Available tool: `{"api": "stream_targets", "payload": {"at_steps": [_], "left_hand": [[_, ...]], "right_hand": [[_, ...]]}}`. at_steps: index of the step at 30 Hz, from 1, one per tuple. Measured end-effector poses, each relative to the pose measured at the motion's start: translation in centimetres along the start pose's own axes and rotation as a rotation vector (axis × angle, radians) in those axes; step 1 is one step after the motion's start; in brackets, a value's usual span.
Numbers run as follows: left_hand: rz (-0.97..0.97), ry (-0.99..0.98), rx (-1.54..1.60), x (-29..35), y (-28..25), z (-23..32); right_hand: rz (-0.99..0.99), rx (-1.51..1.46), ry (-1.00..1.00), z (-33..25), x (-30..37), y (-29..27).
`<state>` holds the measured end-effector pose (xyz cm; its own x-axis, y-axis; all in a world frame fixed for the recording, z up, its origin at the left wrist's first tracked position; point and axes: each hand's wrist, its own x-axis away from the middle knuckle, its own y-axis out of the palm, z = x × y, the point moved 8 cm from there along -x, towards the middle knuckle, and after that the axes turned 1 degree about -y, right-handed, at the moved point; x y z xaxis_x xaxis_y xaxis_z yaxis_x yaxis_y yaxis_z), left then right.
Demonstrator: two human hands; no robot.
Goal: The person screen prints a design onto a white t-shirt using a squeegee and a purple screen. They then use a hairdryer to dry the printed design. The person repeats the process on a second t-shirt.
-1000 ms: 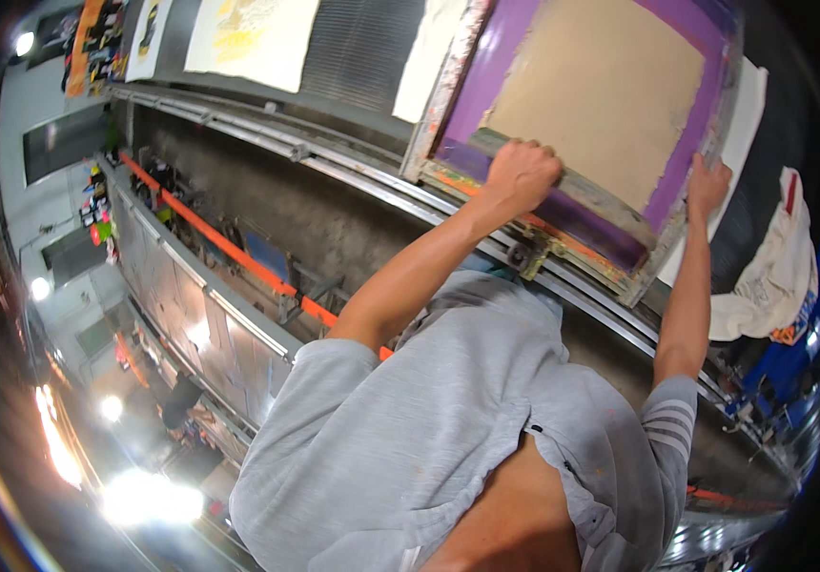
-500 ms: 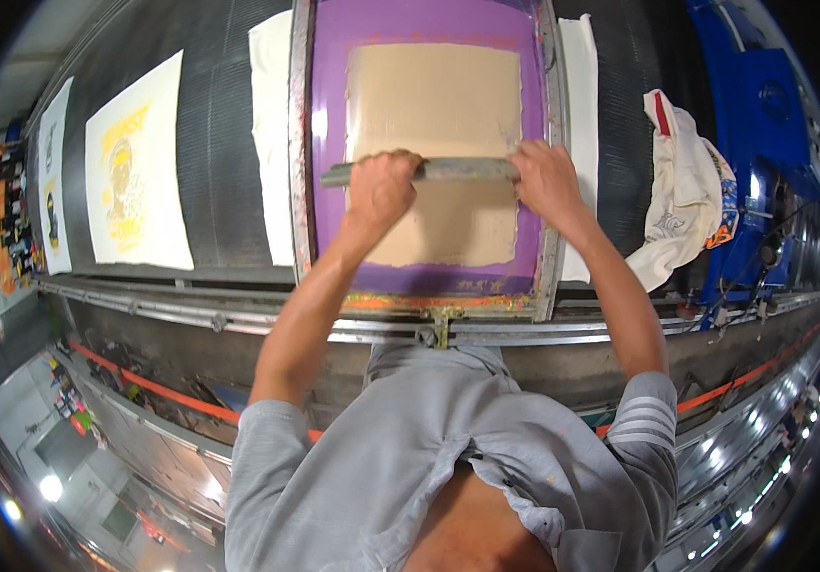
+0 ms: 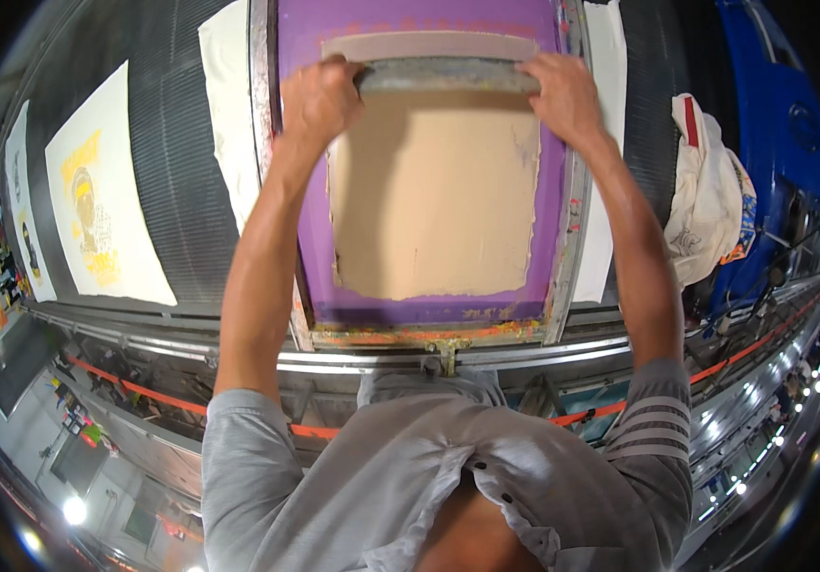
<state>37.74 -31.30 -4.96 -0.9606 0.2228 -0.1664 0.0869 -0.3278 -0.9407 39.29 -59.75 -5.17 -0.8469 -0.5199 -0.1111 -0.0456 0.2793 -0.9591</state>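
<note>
Both hands grip a long grey squeegee [image 3: 448, 75] that lies crosswise near the far end of a purple printing screen [image 3: 311, 257]. My left hand [image 3: 322, 98] is closed around its left end, and my right hand [image 3: 563, 95] is closed around its right end. Beige ink [image 3: 448, 200] covers a broad rectangle of the mesh on the near side of the squeegee. Beyond the blade shows a thinner, greyish-pink strip. The screen's metal frame [image 3: 563, 257] is spattered with paint. The squeegee's lower edge is hidden by its handle.
White fabric pieces [image 3: 226, 105] stick out on both sides of the frame. Farther left on the dark ribbed table [image 3: 167, 143] lies a cream panel with a yellow print [image 3: 105, 191]. A crumpled white garment [image 3: 706, 200] rests at right, beside a blue machine [image 3: 787, 114]. Metal rails [image 3: 353, 363] run along the near edge.
Both hands have pushed the squeegee away from me, from mid-screen to near the far end. The beige area on the near side now shows more fully. My view has shifted slightly.
</note>
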Motion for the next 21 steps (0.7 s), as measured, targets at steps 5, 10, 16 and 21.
{"api": "stream_targets", "payload": {"at_steps": [5, 10, 16, 21], "left_hand": [[-0.033, -0.060, 0.049, 13.8, -1.8, 4.4], [-0.108, -0.083, 0.102, 26.7, -3.7, 8.6], [-0.296, -0.078, 0.082, 21.7, -5.0, 7.3], [-0.253, -0.089, -0.145, 4.3, -2.7, -0.3]], "right_hand": [[0.030, -0.105, -0.035, -7.6, 12.2, -0.3], [-0.100, -0.208, 0.044, -15.6, 23.2, -1.0], [-0.288, -0.183, 0.100, -12.9, 20.1, -0.9], [-0.227, 0.028, 0.046, -3.8, 2.5, -2.1]]}}
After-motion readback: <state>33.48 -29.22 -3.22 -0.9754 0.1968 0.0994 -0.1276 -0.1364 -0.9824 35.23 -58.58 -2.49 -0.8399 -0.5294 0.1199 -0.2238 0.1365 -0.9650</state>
